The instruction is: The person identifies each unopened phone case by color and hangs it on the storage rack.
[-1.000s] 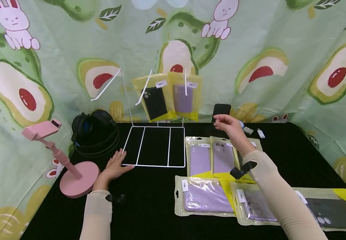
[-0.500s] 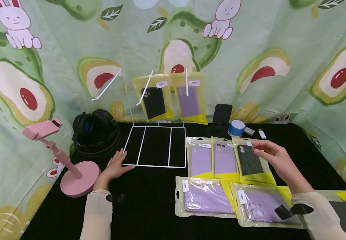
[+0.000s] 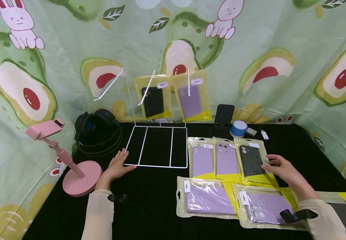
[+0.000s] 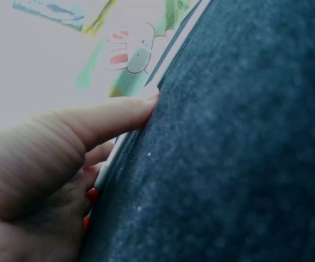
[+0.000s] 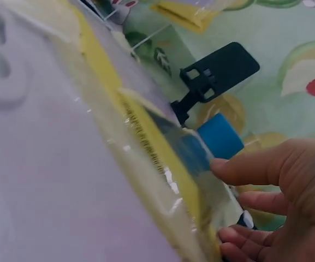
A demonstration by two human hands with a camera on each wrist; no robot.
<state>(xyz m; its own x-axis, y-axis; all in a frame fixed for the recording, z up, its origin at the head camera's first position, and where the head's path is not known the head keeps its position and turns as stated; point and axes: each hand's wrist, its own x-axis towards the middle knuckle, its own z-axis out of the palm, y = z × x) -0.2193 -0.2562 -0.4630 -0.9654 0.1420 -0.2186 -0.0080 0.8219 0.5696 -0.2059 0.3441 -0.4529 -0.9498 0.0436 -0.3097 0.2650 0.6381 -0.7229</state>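
Note:
My left hand (image 3: 119, 168) rests at the near left corner of a white wire display rack (image 3: 155, 165), fingers spread, thumb touching its front bar. In the left wrist view the thumb (image 4: 119, 117) lies against the bar. My right hand (image 3: 283, 170) is at the right edge of a bagged black phone case (image 3: 251, 161); thumb and fingers are apart, the thumb by the bag's surface. Two bagged phone cases hang on the rack's hooks, one black (image 3: 153, 101) and one purple (image 3: 190, 101).
More bagged phone cases lie around, including a purple one (image 3: 210, 200) in front. A black phone stand (image 3: 223, 115), a blue-and-white round container (image 3: 238, 128) and small USB sticks stand behind. Headphones (image 3: 96, 130) and a pink phone stand (image 3: 78, 178) are at left.
My right hand has moved from near the phone stand, right and toward me, to the bagged black case's edge. The hanging purple package has swung slightly. My left hand has stayed on the rack.

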